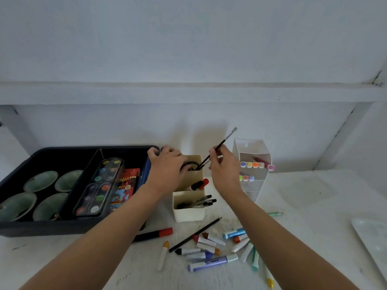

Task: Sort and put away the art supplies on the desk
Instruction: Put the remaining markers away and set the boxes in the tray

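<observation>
Scattered crayons and markers are left on the white counter — unsorted. A thin black paintbrush is pinched by the right hand, its lower end inside the cream plastic organiser — whose rim is gripped by the left hand.

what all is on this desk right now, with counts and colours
black tray: 1, black, desk left
bowls: 4, green, tray's left section
paint set: 1, multicolour, tray's right section
crayon box: 1, red, beside paint set
organiser: 1, cream, desk centre
pens: several, black-capped, organiser's front compartment
red-capped marker: 1, black-red, back compartment
paintbrush: 1, dark, handle down in back compartment
clear holder: 1, clear, right of organiser
pastel markers: about eight, mixed, inside holder
loose crayons and markers: many, mixed, desk front
pencil: 1, black, among them
white tray: 1, white, right edge
left grip: 1, at organiser's back rim
right grip: 1, pinching paintbrush
</observation>
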